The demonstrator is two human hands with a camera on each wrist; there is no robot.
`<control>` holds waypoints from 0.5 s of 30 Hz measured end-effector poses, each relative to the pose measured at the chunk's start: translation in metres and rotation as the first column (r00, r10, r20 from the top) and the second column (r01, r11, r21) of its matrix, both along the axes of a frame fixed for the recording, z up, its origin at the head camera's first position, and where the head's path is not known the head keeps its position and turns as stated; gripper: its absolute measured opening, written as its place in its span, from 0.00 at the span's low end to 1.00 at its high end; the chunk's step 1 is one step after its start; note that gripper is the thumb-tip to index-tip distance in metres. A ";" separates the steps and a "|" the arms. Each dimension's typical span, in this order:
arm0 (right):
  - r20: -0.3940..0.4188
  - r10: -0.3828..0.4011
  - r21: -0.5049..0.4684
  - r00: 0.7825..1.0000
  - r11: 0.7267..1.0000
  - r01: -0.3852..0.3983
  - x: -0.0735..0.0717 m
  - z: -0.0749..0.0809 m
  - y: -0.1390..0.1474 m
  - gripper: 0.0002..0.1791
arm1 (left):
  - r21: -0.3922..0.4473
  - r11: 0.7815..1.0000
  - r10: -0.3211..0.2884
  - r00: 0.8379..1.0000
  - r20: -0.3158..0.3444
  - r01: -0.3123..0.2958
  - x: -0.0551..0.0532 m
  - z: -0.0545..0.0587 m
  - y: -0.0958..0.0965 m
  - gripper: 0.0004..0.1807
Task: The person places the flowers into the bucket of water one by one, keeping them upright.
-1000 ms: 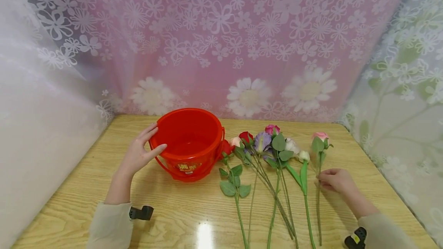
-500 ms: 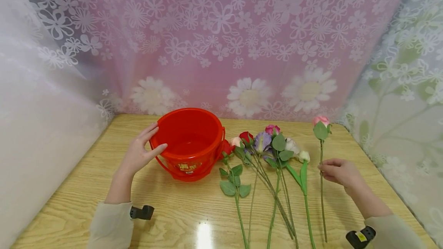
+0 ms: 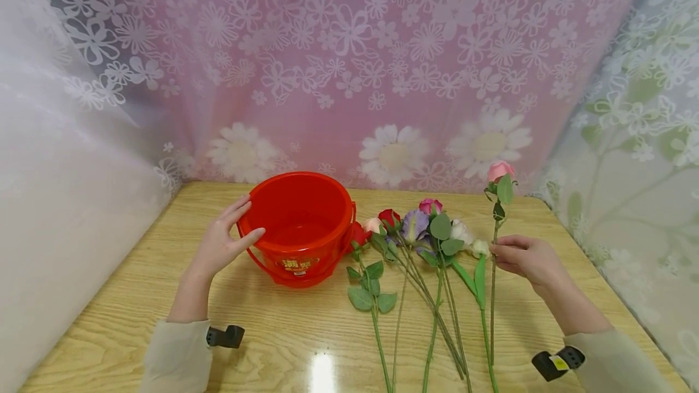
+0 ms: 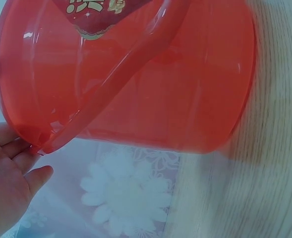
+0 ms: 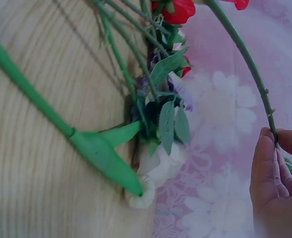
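A red plastic bucket point(image 3: 327, 253) stands left of centre on the table; its handle hangs down the near side. My left hand point(image 3: 215, 247) rests at its left rim, thumb spread from the fairly straight fingers, tips touching the rim; in the left wrist view, fingertips show by the handle joint. My right hand point(image 3: 530, 265) pinches the stem of a pink rose point(image 3: 499, 171), held upright at the right of the flowers. In the right wrist view, thumb and fingers meet on that stem point(image 5: 255, 72), its bloom largely out of frame.
Several artificial flowers lie between bucket and right hand: a red rose point(image 3: 360, 235) by the bucket, a purple flower point(image 3: 414, 223), a magenta rose point(image 3: 430, 205), and a white tulip point(image 3: 480, 248) closest to the right hand. A pink floral curtain point(image 3: 349, 77) hangs behind the table.
My right hand has lifted the pink rose off the table to upright, then moved it up and slightly left. The left hand and bucket have stayed in place.
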State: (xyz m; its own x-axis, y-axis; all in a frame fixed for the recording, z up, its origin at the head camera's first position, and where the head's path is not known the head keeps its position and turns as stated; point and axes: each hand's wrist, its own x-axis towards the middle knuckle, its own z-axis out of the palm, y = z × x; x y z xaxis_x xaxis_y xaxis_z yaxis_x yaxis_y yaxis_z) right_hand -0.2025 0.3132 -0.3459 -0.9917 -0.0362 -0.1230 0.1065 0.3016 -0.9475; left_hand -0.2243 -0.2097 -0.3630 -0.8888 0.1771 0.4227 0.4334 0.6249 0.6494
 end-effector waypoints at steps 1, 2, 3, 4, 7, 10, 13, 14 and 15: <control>-0.002 0.003 -0.016 1.000 1.000 -0.003 0.000 0.001 -0.002 0.23 | 0.001 1.000 0.001 1.000 0.004 -0.001 0.000 0.000 0.000 0.36; -0.004 0.004 -0.032 1.000 0.999 -0.004 -0.001 0.003 -0.005 0.22 | 0.002 1.000 0.001 1.000 0.008 -0.001 0.000 0.000 0.000 0.37; -0.007 0.008 -0.039 1.000 0.999 -0.008 -0.001 0.004 -0.007 0.23 | 0.004 1.000 0.001 1.000 0.012 -0.001 0.000 0.000 0.000 0.37; -0.008 0.011 -0.046 1.000 0.999 -0.011 -0.001 0.005 -0.009 0.23 | 0.004 1.000 0.002 1.000 0.016 -0.002 0.000 0.000 0.000 0.37; -0.012 0.018 -0.080 1.000 0.997 -0.019 -0.003 0.008 -0.017 0.22 | 0.004 1.000 0.003 1.000 0.018 -0.003 0.000 0.000 0.001 0.37; -0.017 0.031 -0.086 0.999 0.996 -0.032 -0.005 0.010 -0.025 0.23 | 0.006 1.000 0.005 1.000 0.007 -0.005 0.000 -0.001 0.001 0.36; -0.023 0.042 -0.094 0.999 0.995 -0.044 -0.007 0.013 -0.033 0.23 | 0.014 1.000 0.006 1.000 -0.001 -0.006 -0.002 -0.002 0.000 0.36; -0.026 0.045 -0.101 0.999 0.994 -0.048 -0.008 0.014 -0.036 0.24 | 0.017 1.000 0.005 1.000 -0.005 -0.004 -0.002 -0.002 0.000 0.36; -0.024 0.043 -0.117 0.999 0.992 -0.046 -0.009 0.015 -0.038 0.24 | 0.019 1.000 0.004 1.000 -0.006 -0.004 -0.002 -0.002 0.000 0.36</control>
